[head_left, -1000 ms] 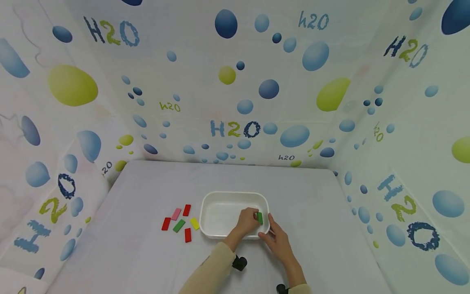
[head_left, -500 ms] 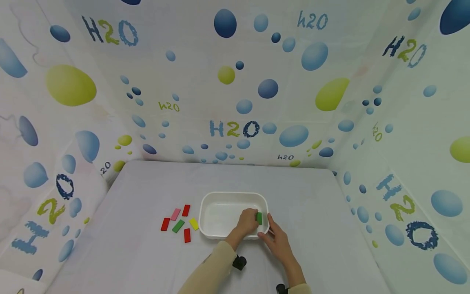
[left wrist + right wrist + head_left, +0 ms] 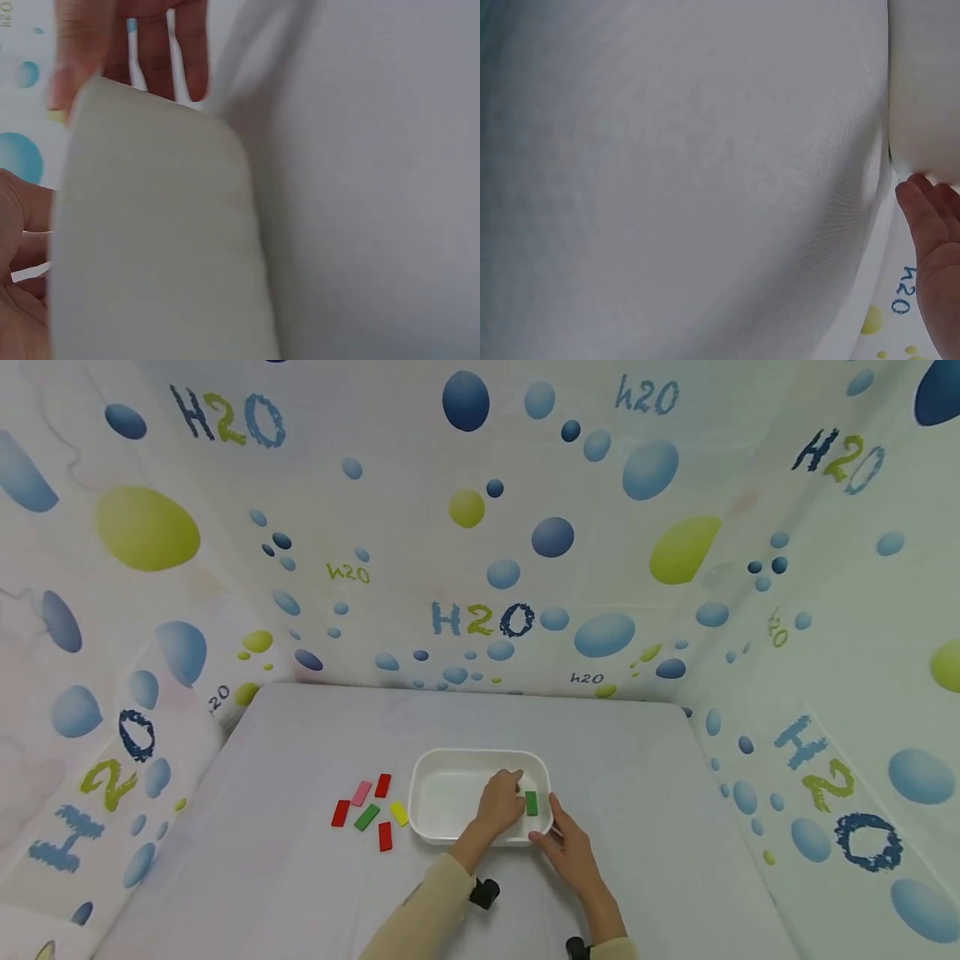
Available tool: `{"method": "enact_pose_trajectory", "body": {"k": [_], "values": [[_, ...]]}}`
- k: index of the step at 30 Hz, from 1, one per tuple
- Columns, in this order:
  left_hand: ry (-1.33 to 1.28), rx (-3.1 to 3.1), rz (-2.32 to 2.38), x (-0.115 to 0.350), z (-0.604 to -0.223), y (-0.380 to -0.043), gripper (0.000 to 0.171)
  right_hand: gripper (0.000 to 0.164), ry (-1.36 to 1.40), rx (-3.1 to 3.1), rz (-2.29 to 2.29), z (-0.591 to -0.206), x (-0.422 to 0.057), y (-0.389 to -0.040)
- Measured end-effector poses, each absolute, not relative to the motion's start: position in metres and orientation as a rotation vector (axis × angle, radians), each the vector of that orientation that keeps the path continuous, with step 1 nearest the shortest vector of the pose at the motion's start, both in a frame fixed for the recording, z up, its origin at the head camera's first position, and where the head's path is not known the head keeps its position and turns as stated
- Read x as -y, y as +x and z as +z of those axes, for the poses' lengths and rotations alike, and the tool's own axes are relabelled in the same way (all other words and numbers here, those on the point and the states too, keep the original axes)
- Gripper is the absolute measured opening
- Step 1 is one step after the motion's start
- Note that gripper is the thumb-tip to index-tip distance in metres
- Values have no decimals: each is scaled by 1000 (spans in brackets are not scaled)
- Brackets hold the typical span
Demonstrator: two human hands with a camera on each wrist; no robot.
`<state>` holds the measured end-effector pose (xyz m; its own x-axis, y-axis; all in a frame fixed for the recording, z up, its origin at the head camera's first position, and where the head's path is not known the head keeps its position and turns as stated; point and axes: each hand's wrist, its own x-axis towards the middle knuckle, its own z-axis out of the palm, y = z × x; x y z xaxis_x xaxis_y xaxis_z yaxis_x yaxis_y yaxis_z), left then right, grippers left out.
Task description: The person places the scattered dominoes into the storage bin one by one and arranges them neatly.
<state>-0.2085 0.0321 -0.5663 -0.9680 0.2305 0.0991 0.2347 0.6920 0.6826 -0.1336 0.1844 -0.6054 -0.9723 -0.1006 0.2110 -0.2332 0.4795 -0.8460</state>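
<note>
In the head view a white tray (image 3: 450, 762) sits on the table with a green block (image 3: 532, 802) lying inside it near its right end. My left hand (image 3: 514, 785) hovers in the tray just left of that block, fingers relaxed and off it. My right hand (image 3: 551, 827) rests against the tray's front right corner, thumb on the front rim and straight fingers along the side. The right wrist view shows its fingers (image 3: 930, 240) touching the tray wall (image 3: 926, 90). The left wrist view is filled by the blurred tray (image 3: 150, 240), with straight fingers (image 3: 157, 45) behind it.
Left of the tray lie several small blocks: pink (image 3: 362, 792), red (image 3: 382, 786), red (image 3: 341, 812), green (image 3: 367, 817), yellow (image 3: 398, 813) and red (image 3: 385, 836). Printed bubble walls close in the table (image 3: 300, 877) on three sides.
My left hand held the green block over the tray's right end; now the block lies in the tray and the hand has drawn slightly left, off it. The right hand has stayed at the corner.
</note>
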Motion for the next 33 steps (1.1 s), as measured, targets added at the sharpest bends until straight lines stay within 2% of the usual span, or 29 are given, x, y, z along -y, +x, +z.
{"method": "enact_pose_trajectory", "body": {"k": [8, 13, 22, 33], "values": [[-438, 2758, -1215, -17, -536, -201, 45, 77, 244, 2633, 1517, -603, -184, -133], [-433, 2626, -1246, 8, -516, -195, 44, 78, 213, 2658, 1501, -602, -185, -131], [-188, 2509, -1284, 106, -486, -181, 49, 78, 228, 2662, 1447, -607, -185, -133], [86, 2647, -1147, 214, -509, -162, 64, 78, 240, 2651, 1458, -606, -185, -134]]}}
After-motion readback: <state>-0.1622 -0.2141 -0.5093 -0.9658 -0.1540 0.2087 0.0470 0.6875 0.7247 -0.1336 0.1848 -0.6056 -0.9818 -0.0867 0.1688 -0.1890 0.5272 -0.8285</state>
